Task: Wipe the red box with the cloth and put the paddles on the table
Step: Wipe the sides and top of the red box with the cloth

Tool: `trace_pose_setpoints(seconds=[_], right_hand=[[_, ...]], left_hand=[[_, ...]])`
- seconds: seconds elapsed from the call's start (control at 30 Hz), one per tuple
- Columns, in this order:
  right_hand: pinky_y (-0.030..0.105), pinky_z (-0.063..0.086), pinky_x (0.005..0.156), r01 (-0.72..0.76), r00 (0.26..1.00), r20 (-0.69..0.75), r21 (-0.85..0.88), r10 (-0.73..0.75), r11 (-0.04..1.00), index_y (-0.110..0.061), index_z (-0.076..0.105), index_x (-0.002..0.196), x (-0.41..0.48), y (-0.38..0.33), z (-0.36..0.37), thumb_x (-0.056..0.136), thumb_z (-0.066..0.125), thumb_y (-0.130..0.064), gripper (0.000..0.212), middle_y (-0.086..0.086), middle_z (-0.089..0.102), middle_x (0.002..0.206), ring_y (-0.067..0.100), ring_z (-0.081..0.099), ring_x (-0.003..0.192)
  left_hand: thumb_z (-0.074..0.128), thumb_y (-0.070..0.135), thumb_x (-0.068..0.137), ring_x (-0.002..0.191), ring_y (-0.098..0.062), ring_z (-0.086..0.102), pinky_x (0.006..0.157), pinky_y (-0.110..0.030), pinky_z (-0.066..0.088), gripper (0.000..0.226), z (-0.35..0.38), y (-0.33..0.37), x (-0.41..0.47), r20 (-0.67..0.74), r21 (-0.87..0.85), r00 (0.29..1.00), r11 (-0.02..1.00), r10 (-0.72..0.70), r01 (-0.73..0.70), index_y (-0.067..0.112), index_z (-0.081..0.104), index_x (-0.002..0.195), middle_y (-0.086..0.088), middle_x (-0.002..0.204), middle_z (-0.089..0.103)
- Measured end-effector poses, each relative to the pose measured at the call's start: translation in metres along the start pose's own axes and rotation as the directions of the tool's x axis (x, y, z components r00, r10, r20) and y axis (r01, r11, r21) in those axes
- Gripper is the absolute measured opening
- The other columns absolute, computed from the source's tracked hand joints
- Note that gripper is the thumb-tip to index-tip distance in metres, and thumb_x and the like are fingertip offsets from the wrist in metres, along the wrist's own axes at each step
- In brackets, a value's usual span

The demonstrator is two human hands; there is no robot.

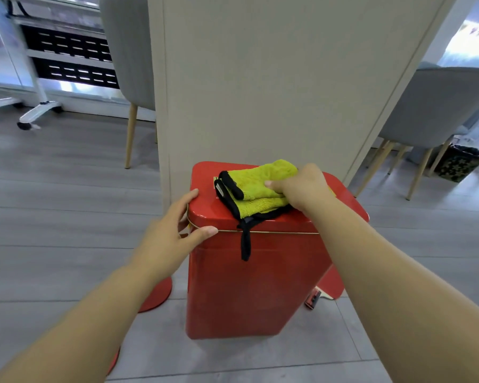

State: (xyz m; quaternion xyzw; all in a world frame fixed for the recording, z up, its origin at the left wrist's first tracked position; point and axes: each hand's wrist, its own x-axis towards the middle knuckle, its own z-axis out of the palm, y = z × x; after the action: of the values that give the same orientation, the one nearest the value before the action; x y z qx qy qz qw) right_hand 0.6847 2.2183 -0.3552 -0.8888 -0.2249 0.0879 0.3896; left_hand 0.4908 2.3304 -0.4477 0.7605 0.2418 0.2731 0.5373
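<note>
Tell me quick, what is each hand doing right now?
Left hand: open, fingers spread, steadying the top corner of the red box.
Right hand: pressed down on the yellow-green cloth on the box top; whether it grips it cannot be told.

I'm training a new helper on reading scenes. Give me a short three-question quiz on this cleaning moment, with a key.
1. True or false: the yellow-green cloth lies on the floor.
2. Which hand presses on the cloth? A) left hand B) right hand C) neither
3. Fill in: the red paddles lie on the ____, beside the red box.

Key:
1. False. It lies on top of the box.
2. B. The right hand rests on the cloth, while the left hand steadies the box's near left corner.
3. Floor. One paddle shows at the box's right, another paddle at its left, partly hidden.
</note>
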Motion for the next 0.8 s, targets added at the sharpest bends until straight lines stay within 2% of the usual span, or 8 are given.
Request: trace_pose_setpoints(seconds=[0.07,0.17,0.3,0.4,0.5,0.6,0.7,0.8], right_hand=[[0.034,0.042,0.058,0.064,0.998,0.011,0.039,-0.064,0.997,-0.008,0.049,0.064,-0.006,0.011,-0.006,0.074,0.080,-0.026,0.038,0.008,0.052,0.062,0.030,0.051,0.064],[0.040,0.052,0.082,0.177,0.984,-0.016,0.110,-0.176,0.978,-0.011,0.065,0.093,-0.017,0.033,-0.017,0.076,0.078,-0.021,0.023,0.008,0.070,0.091,0.026,0.065,0.087],[0.006,0.041,0.063,0.312,0.949,-0.114,0.204,-0.294,0.928,-0.024,0.055,0.100,-0.043,0.057,-0.034,0.079,0.076,-0.018,0.030,-0.018,0.057,0.083,-0.010,0.054,0.071],[0.002,0.039,0.061,0.375,0.926,-0.154,0.260,-0.345,0.890,-0.035,0.053,0.093,-0.063,0.078,-0.042,0.076,0.077,-0.008,0.040,-0.020,0.058,0.084,-0.015,0.053,0.073],[0.012,0.044,0.072,0.334,0.936,-0.208,0.261,-0.286,0.906,-0.035,0.053,0.101,-0.077,0.100,-0.047,0.066,0.083,-0.009,0.053,-0.021,0.056,0.097,-0.009,0.054,0.087],[0.016,0.046,0.066,0.194,0.967,-0.233,0.405,-0.104,0.894,-0.017,0.058,0.111,-0.081,0.121,-0.051,0.059,0.088,-0.011,0.060,-0.014,0.062,0.094,-0.004,0.059,0.081],[0.019,0.050,0.062,0.158,0.973,-0.227,0.487,-0.051,0.859,-0.016,0.070,0.093,-0.083,0.138,-0.052,0.065,0.084,-0.014,0.031,-0.005,0.071,0.086,0.004,0.067,0.075],[0.033,0.054,0.070,0.175,0.951,-0.309,0.554,0.007,0.814,-0.016,0.069,0.086,-0.090,0.151,-0.050,0.074,0.079,-0.013,0.016,0.000,0.071,0.084,0.015,0.069,0.080]], left_hand=[[0.073,0.035,0.074,0.117,-0.005,0.051,0.090,-0.020,0.043,0.074,0.001,0.001,-0.001,-0.010,0.003,1.000,1.000,0.000,0.000,0.052,0.032,0.134,0.021,0.123,0.043],[0.071,0.046,0.067,0.119,-0.010,0.053,0.097,-0.029,0.046,0.073,0.003,0.002,-0.002,-0.017,0.009,1.000,1.000,-0.001,0.001,0.058,0.032,0.128,0.020,0.125,0.047],[0.068,0.052,0.062,0.119,-0.013,0.056,0.101,-0.040,0.046,0.074,0.008,0.001,-0.003,-0.039,0.003,0.999,1.000,0.003,-0.003,0.062,0.032,0.126,0.015,0.133,0.050],[0.067,0.050,0.065,0.120,-0.010,0.054,0.104,-0.039,0.044,0.079,0.013,0.000,-0.007,-0.053,-0.031,0.999,1.000,-0.003,0.001,0.055,0.029,0.134,0.009,0.137,0.051],[0.065,0.041,0.075,0.123,-0.004,0.050,0.109,-0.036,0.039,0.079,0.020,0.000,-0.010,-0.070,-0.066,0.998,0.998,-0.001,-0.003,0.045,0.024,0.143,0.011,0.140,0.049],[0.061,0.027,0.087,0.124,-0.001,0.048,0.107,-0.029,0.038,0.071,0.026,-0.001,-0.011,-0.100,-0.093,0.995,0.996,0.002,-0.012,0.041,0.023,0.145,0.012,0.142,0.046],[0.059,0.019,0.089,0.117,0.007,0.051,0.096,-0.015,0.042,0.066,0.029,-0.001,-0.012,-0.133,-0.108,0.991,0.994,0.013,-0.028,0.039,0.027,0.143,0.013,0.139,0.049],[0.060,0.015,0.088,0.114,0.006,0.054,0.103,-0.029,0.042,0.062,0.029,-0.002,-0.012,-0.162,-0.142,0.987,0.989,0.010,-0.033,0.040,0.034,0.139,0.014,0.134,0.053]])
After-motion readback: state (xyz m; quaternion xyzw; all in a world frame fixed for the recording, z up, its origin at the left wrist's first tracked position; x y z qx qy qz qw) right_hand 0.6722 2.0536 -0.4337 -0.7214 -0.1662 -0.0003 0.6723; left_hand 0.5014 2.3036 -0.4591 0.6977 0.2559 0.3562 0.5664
